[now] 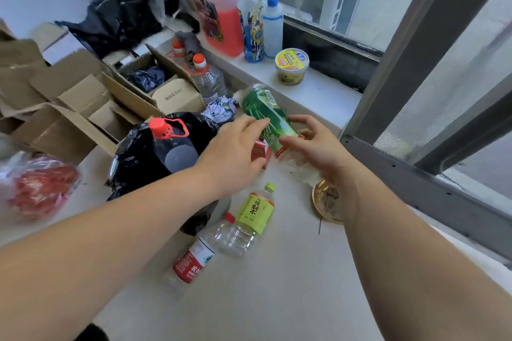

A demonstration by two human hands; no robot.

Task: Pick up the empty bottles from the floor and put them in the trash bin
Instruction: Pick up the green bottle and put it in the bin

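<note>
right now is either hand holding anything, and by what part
The green-label bottle sits between the left hand and right hand, at its lower label; whether either grip has closed cannot be told.

Green-label bottle (267,116): green wrap with white streaks, red band low down, clear base. Pear-drink bottle (253,214): yellow-green label, dark characters, matching yellow-green cap. Water bottle (194,259): clear body, red label with white lettering, red-and-white cap. Bin liner (138,158): glossy black. Jug in the bin (173,144): dark, red cap and handle ring. Big jug on the sill (219,8): pink-red liquid, patterned label. Tub (291,66): yellow with white rim. Cartons (69,108): plain brown. Floor (277,285): pale beige.
</note>
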